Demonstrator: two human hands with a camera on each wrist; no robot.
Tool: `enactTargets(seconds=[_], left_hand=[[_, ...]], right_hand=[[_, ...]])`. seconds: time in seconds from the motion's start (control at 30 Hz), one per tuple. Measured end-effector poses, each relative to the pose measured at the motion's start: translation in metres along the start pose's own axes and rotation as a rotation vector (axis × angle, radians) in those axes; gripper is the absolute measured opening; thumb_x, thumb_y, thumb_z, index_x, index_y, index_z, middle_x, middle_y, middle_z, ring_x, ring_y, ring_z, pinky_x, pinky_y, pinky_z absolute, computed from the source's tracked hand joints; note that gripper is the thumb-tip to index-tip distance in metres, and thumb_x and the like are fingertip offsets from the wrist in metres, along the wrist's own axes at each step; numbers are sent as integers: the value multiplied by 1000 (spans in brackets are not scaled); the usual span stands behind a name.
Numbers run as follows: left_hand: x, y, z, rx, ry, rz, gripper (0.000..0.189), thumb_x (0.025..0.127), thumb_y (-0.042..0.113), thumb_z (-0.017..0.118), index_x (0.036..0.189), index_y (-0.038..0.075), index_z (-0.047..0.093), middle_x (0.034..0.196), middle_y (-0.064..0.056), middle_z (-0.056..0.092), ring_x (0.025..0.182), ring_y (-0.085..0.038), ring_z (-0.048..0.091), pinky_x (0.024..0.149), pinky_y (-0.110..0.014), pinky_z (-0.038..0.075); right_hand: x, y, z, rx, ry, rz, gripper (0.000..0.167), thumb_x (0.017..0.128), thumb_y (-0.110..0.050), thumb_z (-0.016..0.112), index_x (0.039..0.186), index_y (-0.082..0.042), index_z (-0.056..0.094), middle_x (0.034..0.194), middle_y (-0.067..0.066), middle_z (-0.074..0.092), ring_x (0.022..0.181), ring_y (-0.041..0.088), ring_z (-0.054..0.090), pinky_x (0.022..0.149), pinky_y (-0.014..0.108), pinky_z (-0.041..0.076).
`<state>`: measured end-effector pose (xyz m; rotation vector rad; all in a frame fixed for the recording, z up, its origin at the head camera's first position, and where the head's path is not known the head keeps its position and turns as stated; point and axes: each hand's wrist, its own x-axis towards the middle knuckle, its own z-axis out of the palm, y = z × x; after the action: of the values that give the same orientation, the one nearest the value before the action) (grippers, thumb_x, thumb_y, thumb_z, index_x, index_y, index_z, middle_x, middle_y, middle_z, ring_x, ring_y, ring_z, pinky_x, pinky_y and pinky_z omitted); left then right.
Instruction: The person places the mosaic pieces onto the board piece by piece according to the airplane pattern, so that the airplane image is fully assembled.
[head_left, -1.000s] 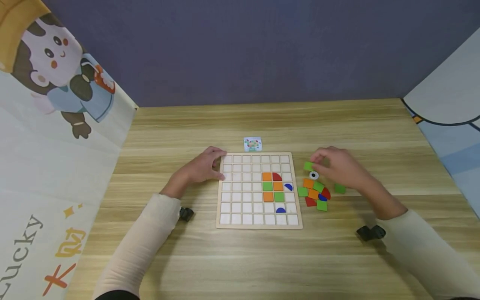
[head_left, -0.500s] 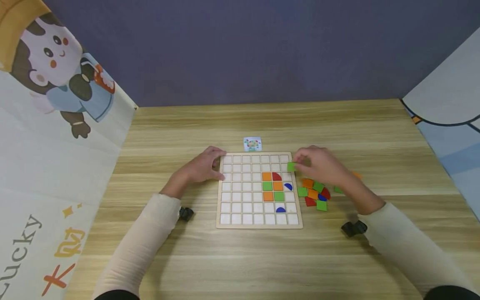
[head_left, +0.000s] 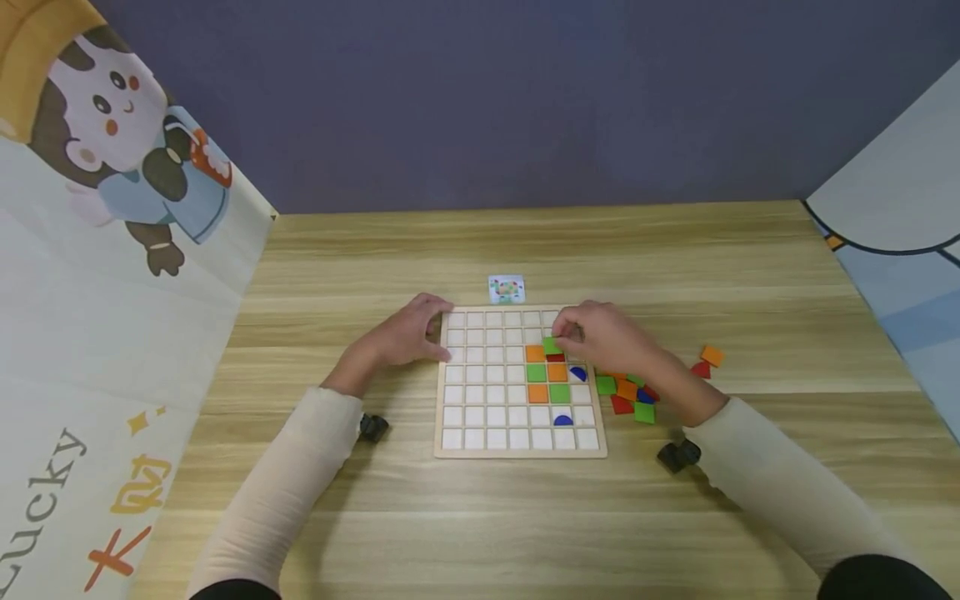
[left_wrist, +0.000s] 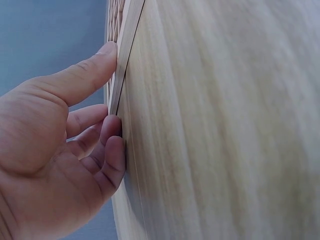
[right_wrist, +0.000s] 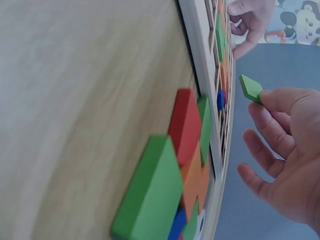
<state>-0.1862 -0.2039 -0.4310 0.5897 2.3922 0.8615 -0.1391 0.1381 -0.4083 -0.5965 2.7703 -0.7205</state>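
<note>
My left hand (head_left: 401, 335) touches the left edge of a wooden grid board (head_left: 519, 454) near its top corner, thumb and index finger spread apart. In the left wrist view its thumb lies against the board's edge and the other fingers are loosely bent. My right hand (head_left: 606, 337) pinches a green square tile (right_wrist: 250, 88) between thumb and index finger. That tile is over the board's upper right part, partly covering a red tile (head_left: 555, 358). Orange tiles (head_left: 535, 354), green tiles (head_left: 536, 373) and two blue half-circle tiles (head_left: 563, 421) occupy cells there.
Right of the board lies a pile of loose tiles, including a green tile (head_left: 644, 412) and a red tile (head_left: 622, 405). Farther right is an orange tile (head_left: 712, 357) beside a red piece (head_left: 701, 369). Behind the board lies a small pattern card (head_left: 506, 288).
My right hand has carried the green tile leftward from the loose tiles to over the board's upper right cells. The left hand has stayed at the board's edge.
</note>
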Motion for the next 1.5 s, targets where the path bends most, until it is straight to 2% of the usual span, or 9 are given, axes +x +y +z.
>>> enactTargets(seconds=[0.27,0.5,0.77,0.9,1.23,1.5], left_hand=[[0,-2,1,0,5,1,86,88,27,82,157,10,35,159,-9,30,129,-32,55,110,-45,48],[0,-1,1,11,6,6,87,88,28,82,158,10,34,159,-9,31,127,-31,56,110,-45,48],[0,-1,1,0,3,4,87,87,28,82,158,10,34,158,-9,31,127,-32,56,110,-45,48],[1,-1,1,-11,3,14,86,88,27,82,158,10,34,159,-9,30,128,-32,55,110,-45,48],[1,-2,1,-13,5,18,86,88,26,82,158,8,35,159,-10,31,127,-32,55,109,-45,48],[0,-2,0,0,3,13,86,88,27,81,158,10,34,160,-9,30,128,-32,55,109,-45,48]], right_hand=[[12,-14,13,-9,-20,-39,5,95,-26,72,94,-21,72,87,-7,69,83,14,58,79,34,49],[19,-26,27,25,-11,-92,5,95,-22,72,90,-21,71,84,-8,69,82,10,60,77,33,53],[24,-33,35,-17,15,-77,5,94,-23,73,90,-20,72,83,-7,70,84,12,61,80,34,53],[25,-33,36,-40,21,-74,5,93,-23,74,90,-20,72,82,-6,70,85,14,60,79,33,51],[23,-25,36,-75,46,-191,5,92,-17,74,96,-15,77,87,-4,70,87,17,59,87,38,50],[20,-21,28,-86,51,-184,9,95,-17,70,100,-15,76,91,-4,71,91,18,58,85,36,51]])
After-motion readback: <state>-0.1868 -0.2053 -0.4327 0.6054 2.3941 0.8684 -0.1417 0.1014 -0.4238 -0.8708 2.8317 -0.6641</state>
